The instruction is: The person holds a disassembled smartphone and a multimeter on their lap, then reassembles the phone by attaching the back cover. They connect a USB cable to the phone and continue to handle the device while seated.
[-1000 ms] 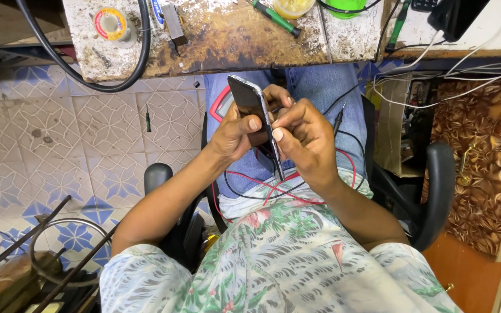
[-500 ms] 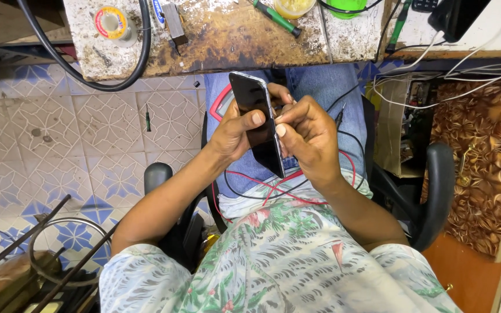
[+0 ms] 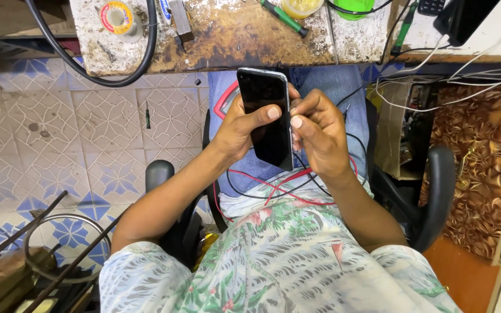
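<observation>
A black smartphone [image 3: 268, 116] is held upright over my lap, its dark face toward me. My left hand [image 3: 236, 130] grips its left side, thumb across the glass. My right hand [image 3: 317, 133] pinches the phone's right edge with thumb and fingertips. Red and black wires [image 3: 273, 188] lie across my lap below the hands. I sit in a black office chair [image 3: 436, 197] in front of a worn workbench [image 3: 233, 35].
On the bench sit a solder spool [image 3: 116, 16], a green-handled screwdriver [image 3: 282, 17], a thick black cable loop [image 3: 97, 72] and a yellow tub [image 3: 301, 7]. A small screwdriver [image 3: 148, 116] lies on the patterned tile floor at left. Metal rods and a wire ring sit at lower left.
The phone has turned from a tilted angle to face me flat, and both hands have raised it slightly toward the bench.
</observation>
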